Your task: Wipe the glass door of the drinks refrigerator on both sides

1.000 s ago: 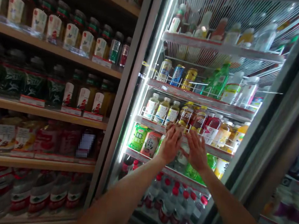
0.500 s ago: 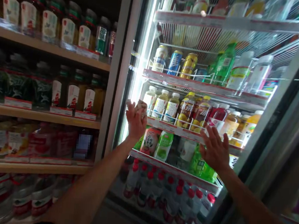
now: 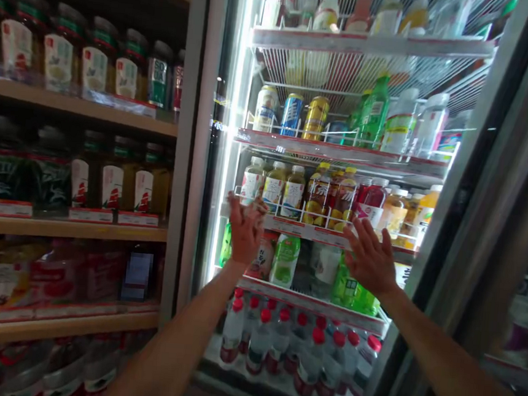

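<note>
My left hand (image 3: 244, 239) is raised before the left part of a lit drinks cooler, blurred by motion. A crumpled, pale mottled cloth (image 3: 257, 213) is bunched at its fingers; whether it is fabric or paper is unclear. My right hand (image 3: 370, 256) is held up farther right, fingers spread and nothing in it. It overlaps the shelf edge (image 3: 316, 233) below the tea bottles (image 3: 318, 193) and a red drink bottle (image 3: 371, 201). Faint reflections suggest glass between my hands and the drinks. I cannot tell whether either hand touches it.
Red-capped water bottles (image 3: 260, 342) stand at the cooler's bottom, with cans (image 3: 291, 115) higher up. To the left, a wooden shelf (image 3: 67, 228) carries large bottles. The cooler's grey frame (image 3: 473, 179) slants down on the right, with further shelving beyond.
My left hand with the cloth has moved right and slightly down across the cooler front. My right hand keeps nearly the same place over the cooler. The whole view has shifted a little.
</note>
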